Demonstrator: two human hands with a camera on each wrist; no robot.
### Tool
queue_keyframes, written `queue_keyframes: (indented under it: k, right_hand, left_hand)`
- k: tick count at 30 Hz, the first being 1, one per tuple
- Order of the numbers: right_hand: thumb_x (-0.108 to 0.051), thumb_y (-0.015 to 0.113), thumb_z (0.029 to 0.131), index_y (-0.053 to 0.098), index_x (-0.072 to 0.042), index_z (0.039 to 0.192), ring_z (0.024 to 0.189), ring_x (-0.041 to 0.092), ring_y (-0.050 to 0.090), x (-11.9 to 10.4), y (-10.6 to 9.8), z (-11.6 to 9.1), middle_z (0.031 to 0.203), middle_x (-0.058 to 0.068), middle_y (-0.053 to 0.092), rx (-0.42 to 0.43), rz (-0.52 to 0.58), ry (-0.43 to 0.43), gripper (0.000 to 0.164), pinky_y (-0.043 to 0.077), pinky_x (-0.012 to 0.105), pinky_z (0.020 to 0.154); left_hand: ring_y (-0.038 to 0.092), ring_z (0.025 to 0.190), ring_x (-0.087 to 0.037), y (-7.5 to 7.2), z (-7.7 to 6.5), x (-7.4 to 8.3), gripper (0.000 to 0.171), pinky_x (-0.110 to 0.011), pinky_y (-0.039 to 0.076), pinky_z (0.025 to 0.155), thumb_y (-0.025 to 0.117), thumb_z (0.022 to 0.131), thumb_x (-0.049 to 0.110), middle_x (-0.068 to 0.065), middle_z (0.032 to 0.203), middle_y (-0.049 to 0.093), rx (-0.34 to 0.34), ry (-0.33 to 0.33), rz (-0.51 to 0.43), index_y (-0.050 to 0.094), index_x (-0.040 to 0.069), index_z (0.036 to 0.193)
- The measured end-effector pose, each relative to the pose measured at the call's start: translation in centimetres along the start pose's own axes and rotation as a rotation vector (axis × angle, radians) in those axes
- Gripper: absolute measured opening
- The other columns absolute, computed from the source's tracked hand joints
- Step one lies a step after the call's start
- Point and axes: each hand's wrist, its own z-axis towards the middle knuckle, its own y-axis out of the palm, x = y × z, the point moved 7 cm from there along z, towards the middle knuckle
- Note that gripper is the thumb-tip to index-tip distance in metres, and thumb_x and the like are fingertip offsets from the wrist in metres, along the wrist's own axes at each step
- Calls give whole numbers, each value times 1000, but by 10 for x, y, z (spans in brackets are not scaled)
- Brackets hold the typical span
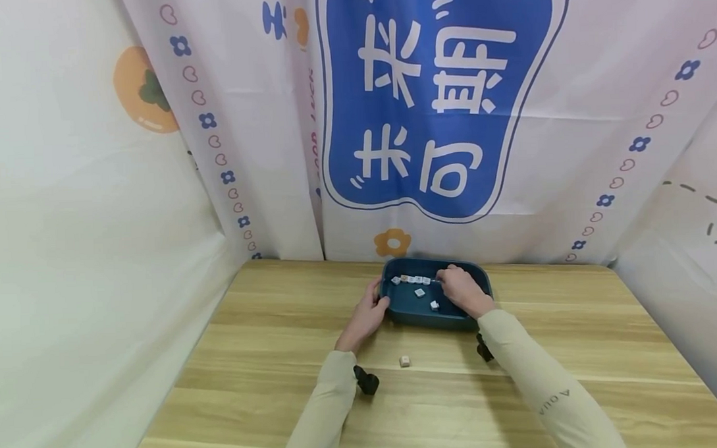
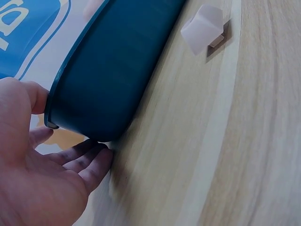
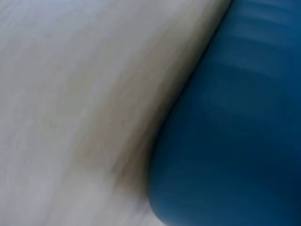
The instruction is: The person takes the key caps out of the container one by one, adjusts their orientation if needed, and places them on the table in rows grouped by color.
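Observation:
A dark blue tray [image 1: 433,320] stands on the table near the back wall. Inside it several small whitish keycap-like blocks [image 1: 418,280] form a row along the far side, and two looser ones, a nearer block [image 1: 435,306] and another [image 1: 419,292], lie below the row. My left hand [image 1: 366,319] grips the tray's left end, thumb at the rim and fingers against the outer wall low down. Reaching into the tray, my right hand [image 1: 463,290] has bent fingers at the row's right end; a pale sliver shows at the fingertips, too small to identify.
A single pale keycap-like block [image 2: 203,29] lies on the wooden table [image 1: 267,332] in front of the tray. Behind the tray hangs a printed white cloth [image 1: 281,220] with a blue panel. Dark wrist cameras sit on both sleeves. The right wrist view is blurred.

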Motion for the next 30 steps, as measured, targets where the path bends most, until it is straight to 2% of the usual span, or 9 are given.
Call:
queue_keyframes:
  k: [7,16,23,30]
  right_hand:
    - [-5,52,97,69,1,114,92,26,64,-1,-6,-5,101,16,64,17,46,11,25,56,43,84]
    - [0,51,96,68,2,115,93,28,64,-10,-22,-14,103,17,64,144,95,-19,26,56,42,81]
    - [0,55,95,67,2,119,90,28,66,-19,-34,-21,107,18,66,232,136,-92,28,57,41,77]
    - [-5,57,95,67,0,118,83,24,65,-33,-45,-28,101,14,69,281,94,-180,26,56,40,74]
  left_hand:
    - [43,139,-30,0,1,0,58,-53,33,115,45,100,34,-16,151,44,3,-7,11,26,27,155]
    - [42,139,-31,0,1,1,58,-55,33,114,45,100,33,-17,151,45,1,7,10,26,26,155]
    - [40,141,-33,0,0,3,59,-56,31,115,45,101,33,-19,152,43,4,7,9,26,24,155]
    - [40,140,-34,-1,0,1,58,-56,32,114,45,100,31,-19,151,44,13,8,21,27,22,155]
